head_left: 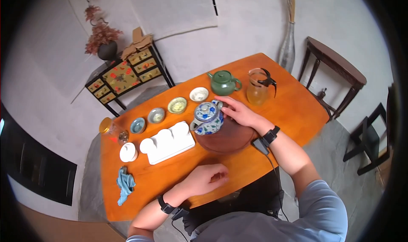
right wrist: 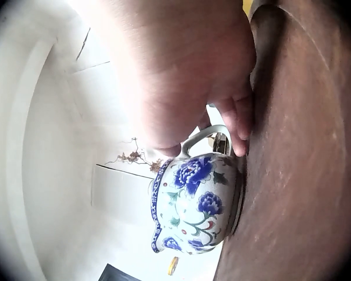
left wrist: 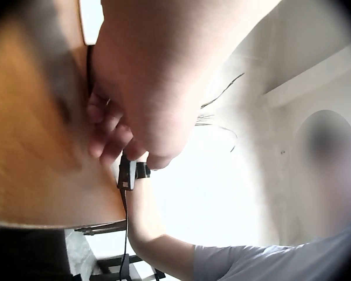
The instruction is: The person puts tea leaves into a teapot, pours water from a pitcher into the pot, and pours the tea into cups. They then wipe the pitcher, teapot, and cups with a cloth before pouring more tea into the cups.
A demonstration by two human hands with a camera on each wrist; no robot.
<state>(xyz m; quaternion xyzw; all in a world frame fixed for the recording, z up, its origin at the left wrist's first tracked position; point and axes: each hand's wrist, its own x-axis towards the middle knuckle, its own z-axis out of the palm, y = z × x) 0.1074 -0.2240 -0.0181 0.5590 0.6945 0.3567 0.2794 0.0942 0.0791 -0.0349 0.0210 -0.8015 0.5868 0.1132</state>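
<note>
A white teapot with blue flowers (head_left: pixel 208 118) stands upright on a round dark-brown board (head_left: pixel 225 142). At its handle (right wrist: pixel 206 133) is my right hand (head_left: pixel 242 113), its fingers fairly straight and spread to either side of the loop. In the right wrist view the fingers reach down past the handle, close to the board; part of the handle is hidden behind them. My left hand (head_left: pixel 206 179) hovers at the near table edge, fingers loosely curled and holding nothing. The left wrist view shows those fingers (left wrist: pixel 114 137) from the side.
A green teapot (head_left: pixel 224 83) and a glass pitcher (head_left: pixel 256 91) stand behind the board. Several small bowls (head_left: pixel 177 105) line the far side. Left are a white tray (head_left: pixel 172 150) with white cups, a white lidded cup (head_left: pixel 128 152), a gold-lidded jar (head_left: pixel 111 130) and a blue cloth (head_left: pixel 125 186).
</note>
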